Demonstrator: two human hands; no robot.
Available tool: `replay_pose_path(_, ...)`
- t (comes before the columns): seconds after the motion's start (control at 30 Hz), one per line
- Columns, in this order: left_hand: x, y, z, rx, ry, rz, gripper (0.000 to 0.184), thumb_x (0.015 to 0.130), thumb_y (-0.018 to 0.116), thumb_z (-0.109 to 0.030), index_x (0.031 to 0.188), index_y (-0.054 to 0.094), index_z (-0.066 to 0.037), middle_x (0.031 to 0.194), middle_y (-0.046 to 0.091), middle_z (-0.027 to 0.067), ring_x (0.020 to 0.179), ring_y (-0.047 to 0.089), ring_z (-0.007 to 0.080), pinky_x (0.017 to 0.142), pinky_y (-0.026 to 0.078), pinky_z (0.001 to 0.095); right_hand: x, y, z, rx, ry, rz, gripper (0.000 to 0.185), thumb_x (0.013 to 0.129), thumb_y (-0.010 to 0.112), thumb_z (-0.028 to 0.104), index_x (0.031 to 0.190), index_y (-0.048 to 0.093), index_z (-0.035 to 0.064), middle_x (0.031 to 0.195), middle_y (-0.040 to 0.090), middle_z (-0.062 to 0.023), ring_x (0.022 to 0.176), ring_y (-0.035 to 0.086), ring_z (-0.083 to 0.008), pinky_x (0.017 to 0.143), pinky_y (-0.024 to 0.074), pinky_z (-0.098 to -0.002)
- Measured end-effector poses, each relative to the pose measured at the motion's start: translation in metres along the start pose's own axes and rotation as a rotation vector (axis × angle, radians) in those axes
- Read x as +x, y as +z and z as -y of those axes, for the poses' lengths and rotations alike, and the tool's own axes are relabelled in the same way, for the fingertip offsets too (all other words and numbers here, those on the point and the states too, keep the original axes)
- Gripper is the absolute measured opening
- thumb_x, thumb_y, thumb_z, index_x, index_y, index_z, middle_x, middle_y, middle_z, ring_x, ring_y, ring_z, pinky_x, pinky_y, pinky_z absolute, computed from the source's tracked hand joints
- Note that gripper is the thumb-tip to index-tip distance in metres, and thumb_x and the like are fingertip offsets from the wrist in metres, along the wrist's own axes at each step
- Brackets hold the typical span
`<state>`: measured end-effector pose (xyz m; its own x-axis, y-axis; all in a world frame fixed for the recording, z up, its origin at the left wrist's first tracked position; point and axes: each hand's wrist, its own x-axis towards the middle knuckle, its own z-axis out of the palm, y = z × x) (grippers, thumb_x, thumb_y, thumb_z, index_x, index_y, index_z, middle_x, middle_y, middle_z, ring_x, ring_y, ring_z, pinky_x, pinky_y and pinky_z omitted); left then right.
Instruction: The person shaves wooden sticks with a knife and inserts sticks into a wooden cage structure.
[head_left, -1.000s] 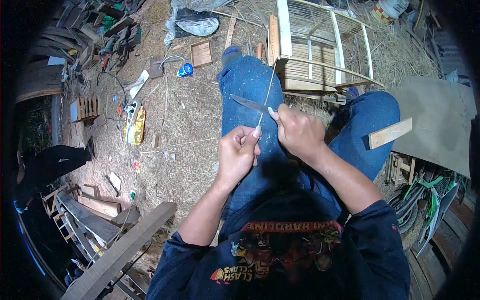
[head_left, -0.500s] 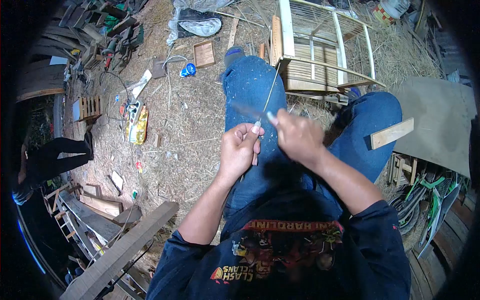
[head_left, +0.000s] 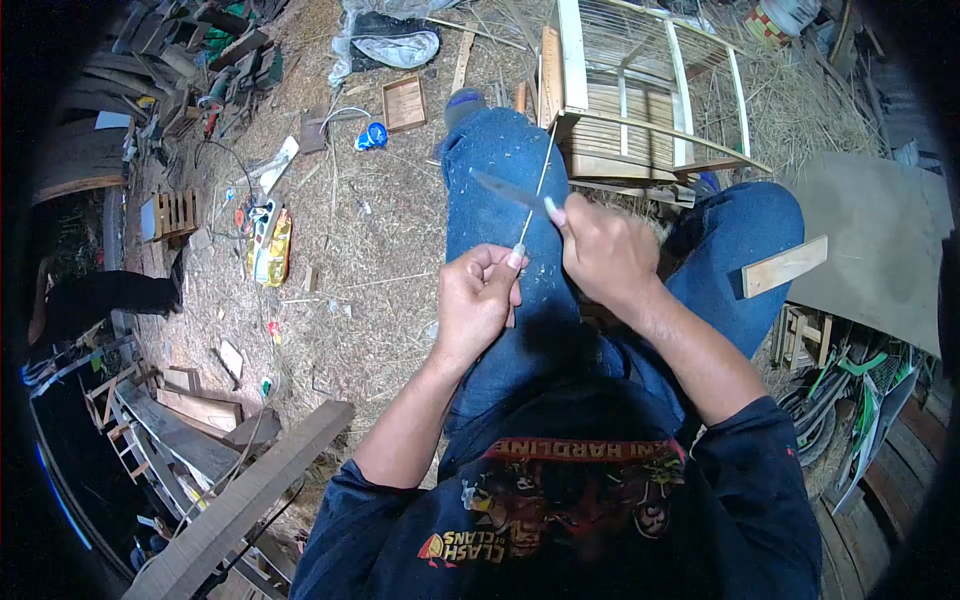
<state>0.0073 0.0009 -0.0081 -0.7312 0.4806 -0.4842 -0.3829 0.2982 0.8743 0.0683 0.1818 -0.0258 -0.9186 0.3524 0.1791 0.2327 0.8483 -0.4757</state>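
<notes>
My left hand [head_left: 480, 295] is closed around the lower part of a thin stick [head_left: 541, 190], thumb on top, above my left thigh. The stick slants up and away, its far end near the corner of a wooden slatted cage [head_left: 625, 120]. In my right hand [head_left: 612, 250] is a knife [head_left: 508, 190], held in a closed grip with the thumb along it. Its blade points left and crosses the stick a little beyond my left hand. Whether the edge touches the stick, I cannot tell. Small pale shavings lie on my jeans [head_left: 500, 150].
A flat wood piece [head_left: 785, 267] rests on my right knee. Left on the straw-covered ground are a small wooden box [head_left: 404, 104], a blue crumpled can [head_left: 372, 136] and a yellow packet [head_left: 270, 250]. A beam [head_left: 250, 500] juts in at lower left. Another person [head_left: 110, 295] is at far left.
My right hand has shifted slightly right and down with the knife, whose blade was blurred before. My left hand keeps its hold on the stick. The person at left has bent or moved lower.
</notes>
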Motion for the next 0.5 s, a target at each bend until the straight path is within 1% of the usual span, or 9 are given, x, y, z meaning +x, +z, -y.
replay_pose_path(0.07, 0.001, 0.000, 0.002, -0.024, -0.013, 0.021, 0.022, 0.106, 0.062, -0.019, 0.098, 0.068, 0.001, 0.062, 0.060, 0.0010, 0.043, 0.049, 0.0071, 0.040, 0.036, 0.0230, -0.010, 0.001, 0.002, 0.030, -0.089, 0.028, 0.021, 0.098, 0.063, 0.023, 0.084, 0.059, 0.0078, 0.065, 0.065, -0.0158, 0.057, 0.068, -0.0371, 0.048, 0.0506, -0.0514)
replay_pose_path(0.1, 0.002, 0.000, 0.000, -0.024, -0.010, 0.022, 0.022, 0.106, 0.062, -0.019, 0.098, 0.068, 0.001, 0.062, 0.060, 0.0010, 0.043, 0.049, 0.0071, 0.040, 0.036, 0.0230, -0.008, -0.001, 0.002, 0.029, -0.090, 0.025, 0.021, 0.098, 0.063, 0.023, 0.084, 0.059, 0.0078, 0.065, 0.065, -0.0158, 0.057, 0.068, -0.0371, 0.048, 0.0506, -0.0514)
replay_pose_path(0.2, -0.001, 0.000, -0.001, -0.038, -0.040, 0.015, 0.023, 0.106, 0.062, -0.020, 0.098, 0.068, 0.000, 0.061, 0.060, 0.0010, 0.042, 0.049, 0.0072, 0.040, 0.036, 0.0232, 0.002, 0.000, -0.001, -0.012, 0.003, 0.033, 0.016, 0.096, 0.063, 0.017, 0.083, 0.059, 0.0080, 0.066, 0.066, -0.0164, 0.058, 0.068, -0.0371, 0.049, 0.0511, -0.0520)
replay_pose_path(0.23, -0.001, -0.001, -0.002, -0.026, -0.034, 0.021, 0.024, 0.107, 0.062, -0.021, 0.098, 0.068, 0.001, 0.061, 0.060, 0.0011, 0.042, 0.049, 0.0074, 0.040, 0.037, 0.0233, 0.000, -0.001, 0.000, -0.009, 0.005, 0.032, 0.016, 0.096, 0.063, 0.017, 0.083, 0.059, 0.0080, 0.066, 0.066, -0.0164, 0.058, 0.068, -0.0371, 0.049, 0.0511, -0.0520)
replay_pose_path(0.3, 0.000, -0.002, -0.004, -0.011, -0.019, 0.031, 0.024, 0.107, 0.062, -0.021, 0.098, 0.068, 0.001, 0.061, 0.060, 0.0012, 0.043, 0.049, 0.0075, 0.040, 0.037, 0.0234, -0.006, -0.006, 0.004, -0.024, -0.061, 0.087, 0.015, 0.097, 0.060, 0.019, 0.087, 0.059, 0.0089, 0.068, 0.069, -0.0127, 0.057, 0.071, -0.0333, 0.048, 0.0549, -0.0489)
replay_pose_path(0.33, 0.001, -0.002, -0.004, -0.026, -0.031, 0.025, 0.024, 0.107, 0.061, -0.019, 0.098, 0.068, 0.002, 0.061, 0.059, 0.0013, 0.042, 0.049, 0.0072, 0.040, 0.037, 0.0236, -0.014, -0.003, 0.005, 0.025, -0.120, 0.105, 0.014, 0.098, 0.059, 0.019, 0.088, 0.059, 0.0092, 0.069, 0.070, -0.0129, 0.058, 0.071, -0.0333, 0.048, 0.0548, -0.0490)
replay_pose_path(0.43, 0.002, 0.000, -0.003, -0.044, -0.032, 0.019, 0.023, 0.107, 0.059, -0.017, 0.098, 0.068, 0.003, 0.060, 0.058, 0.0014, 0.042, 0.048, 0.0069, 0.040, 0.037, 0.0236, -0.011, -0.002, 0.002, 0.030, -0.088, 0.066, 0.015, 0.098, 0.059, 0.020, 0.088, 0.059, 0.0093, 0.070, 0.070, -0.0134, 0.057, 0.071, -0.0334, 0.047, 0.0543, -0.0496)
replay_pose_path(0.47, 0.001, 0.000, -0.002, -0.047, -0.021, 0.016, 0.023, 0.107, 0.060, -0.016, 0.098, 0.068, 0.003, 0.060, 0.058, 0.0015, 0.042, 0.048, 0.0068, 0.040, 0.037, 0.0235, -0.004, -0.003, -0.001, -0.036, -0.017, 0.062, 0.017, 0.099, 0.059, 0.020, 0.086, 0.058, 0.0099, 0.069, 0.069, -0.0119, 0.057, 0.071, -0.0324, 0.046, 0.0537, -0.0483)
replay_pose_path(0.5, 0.000, -0.001, -0.001, -0.046, -0.024, 0.014, 0.023, 0.107, 0.060, -0.016, 0.098, 0.068, 0.003, 0.060, 0.058, 0.0015, 0.042, 0.048, 0.0068, 0.040, 0.037, 0.0235, -0.006, -0.003, -0.001, -0.033, -0.016, 0.065, 0.017, 0.099, 0.059, 0.020, 0.086, 0.058, 0.0099, 0.069, 0.069, -0.0119, 0.057, 0.071, -0.0324, 0.046, 0.0537, -0.0483)
